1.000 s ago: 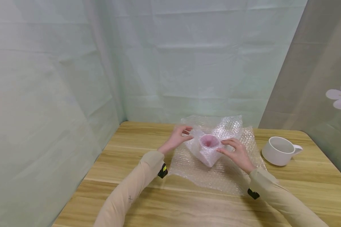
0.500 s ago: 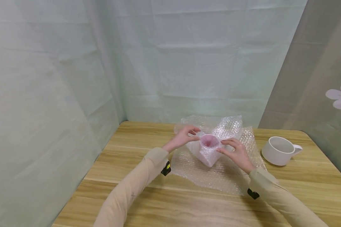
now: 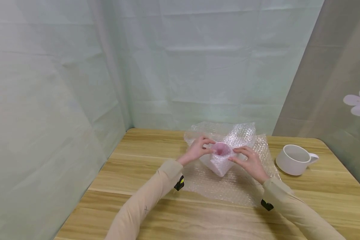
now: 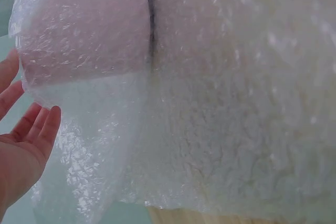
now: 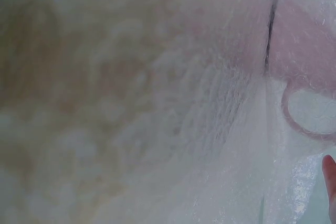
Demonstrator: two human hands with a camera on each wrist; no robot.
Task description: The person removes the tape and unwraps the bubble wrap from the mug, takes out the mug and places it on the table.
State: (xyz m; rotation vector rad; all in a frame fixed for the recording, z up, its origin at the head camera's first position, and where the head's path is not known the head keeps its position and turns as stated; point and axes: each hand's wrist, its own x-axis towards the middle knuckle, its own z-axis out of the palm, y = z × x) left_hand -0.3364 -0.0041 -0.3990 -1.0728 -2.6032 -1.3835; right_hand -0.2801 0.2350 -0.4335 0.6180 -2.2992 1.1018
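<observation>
A pink mug [image 3: 220, 149] stands wrapped in clear bubble wrap [image 3: 228, 186], its round mouth uncovered at the top. The left hand [image 3: 195, 150] pinches the wrap at the left of the rim between thumb and fingers. On the other side, the right hand [image 3: 249, 161] holds the wrap near the rim with thumb and fingertips. In the left wrist view the pink wall [image 4: 89, 32] shows through the bubbles, with fingers at its mouth. The mug's handle [image 5: 289, 109] shows through the wrap in the right wrist view, where only one fingertip [image 5: 329, 169] appears.
A white mug [image 3: 293, 164] stands on the wooden table [image 3: 132, 170] to the right, its handle pointing right. Loose bubble wrap spreads flat under and behind the pink mug. Pale cloth curtains [image 3: 210, 66] hang behind the table and at both sides.
The left hand has moved right, from beside the wrap to the pink mug's rim, and its fingers have closed on the wrap there. The right hand stays at the right side.
</observation>
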